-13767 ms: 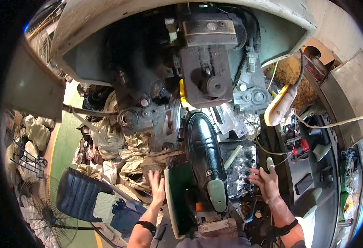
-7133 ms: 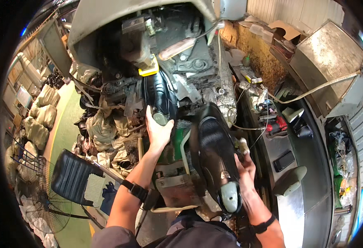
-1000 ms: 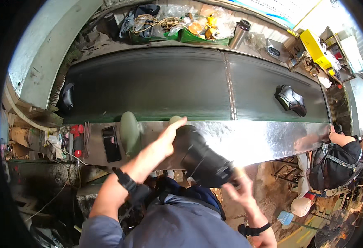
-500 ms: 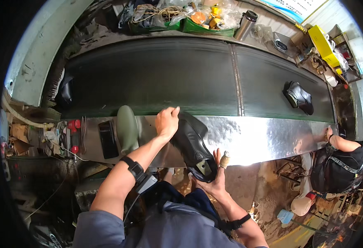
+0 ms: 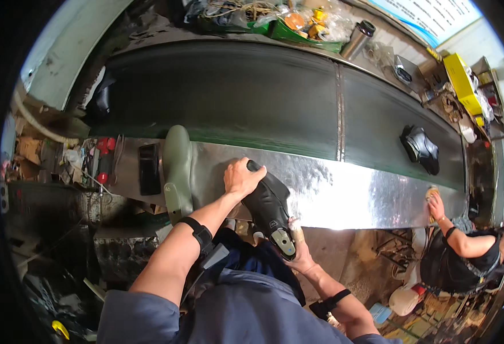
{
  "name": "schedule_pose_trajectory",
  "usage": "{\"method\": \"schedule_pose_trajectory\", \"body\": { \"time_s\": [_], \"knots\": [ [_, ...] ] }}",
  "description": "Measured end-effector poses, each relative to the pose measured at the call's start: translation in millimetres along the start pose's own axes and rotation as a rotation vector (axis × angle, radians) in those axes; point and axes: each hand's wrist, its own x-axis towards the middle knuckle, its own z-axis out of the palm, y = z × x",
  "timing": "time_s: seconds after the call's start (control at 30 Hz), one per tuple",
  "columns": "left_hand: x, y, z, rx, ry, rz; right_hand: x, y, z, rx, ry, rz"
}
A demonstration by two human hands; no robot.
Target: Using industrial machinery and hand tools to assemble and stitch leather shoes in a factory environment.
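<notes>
Between my hands is a black leather shoe upper [image 5: 268, 198] with a pale-ended shoe last inside it, toe pointing away from me. My left hand [image 5: 243, 179] is closed over the toe end, at the metal ledge. My right hand [image 5: 302, 256] supports the heel from the right and below, its fingers partly hidden behind the shoe. One upright digit of that hand has a pale wrap [image 5: 296, 228] around it. The last's end [image 5: 283, 242], with a hole in it, shows in the heel opening. Left of my left hand, a bare green shoe last [image 5: 177, 166] lies across the ledge.
A dark flat phone-like slab [image 5: 149, 169] lies on the metal ledge [image 5: 355, 189]. Beyond runs a dark conveyor belt [image 5: 235, 92] with a black shoe [image 5: 421, 149] at right and another [image 5: 103, 98] at left. A co-worker [image 5: 464, 252] sits at the right, one hand on the ledge.
The view has shifted. The shoe's heel has tipped so more of the last's end shows, and my left hand has wrapped further over the toe. The co-worker's hand now holds something tan.
</notes>
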Motion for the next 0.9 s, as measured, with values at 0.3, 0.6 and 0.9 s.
{"method": "schedule_pose_trajectory", "body": {
  "time_s": [0.3,0.6,0.9],
  "knots": [
    [-41,12,-100,-0.335,0.093,-0.049,60,-97,-58,0.756,0.062,0.197],
    [-157,-56,-226,-0.649,0.811,-0.124,116,-225,17,0.436,-0.178,0.116],
    [-385,-221,-300,-0.951,1.524,-0.119,66,-372,201,0.687,-0.741,0.056]
  ]
}}
